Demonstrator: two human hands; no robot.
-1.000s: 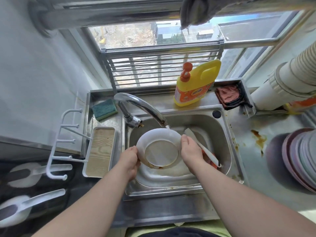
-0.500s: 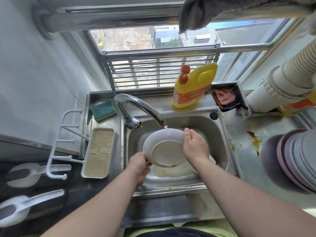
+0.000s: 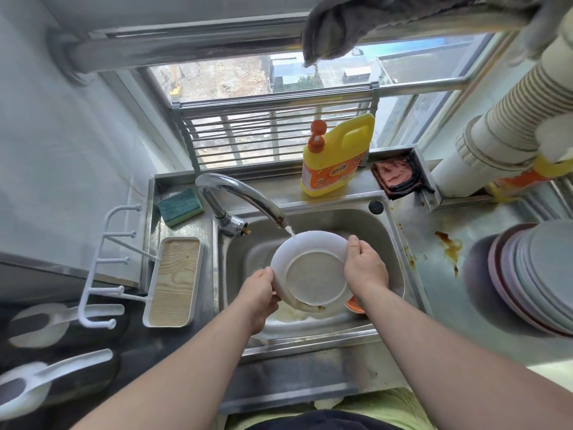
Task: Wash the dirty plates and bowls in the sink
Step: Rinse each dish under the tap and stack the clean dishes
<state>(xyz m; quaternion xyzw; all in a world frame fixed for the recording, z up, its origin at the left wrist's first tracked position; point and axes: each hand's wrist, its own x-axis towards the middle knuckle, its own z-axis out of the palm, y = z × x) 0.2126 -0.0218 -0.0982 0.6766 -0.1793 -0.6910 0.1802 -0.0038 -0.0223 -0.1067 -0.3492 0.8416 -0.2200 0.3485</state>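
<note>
- Over the sink (image 3: 392, 243), I hold a white plate (image 3: 313, 271) tilted up, its underside facing me.
- My left hand (image 3: 259, 297) has its grip clamped on the plate's lower left rim, fingers curled behind it.
- My right hand (image 3: 366, 268) grasps the plate's right rim, thumb on the near face.
- Water from the faucet (image 3: 245, 197) strikes the plate's top edge.
- Brownish residue clings to the plate's bottom edge.
- Below the plate, in the sink, lies another white dish (image 3: 297, 316) with food remains, and something orange (image 3: 355, 305) shows beside it.
- Behind the sink stands a yellow detergent bottle (image 3: 336, 156); a green sponge (image 3: 179, 206) lies left of the faucet.
- Right of the sink, on the stained surface (image 3: 446, 240), sits a stack of plates (image 3: 536, 274).
</note>
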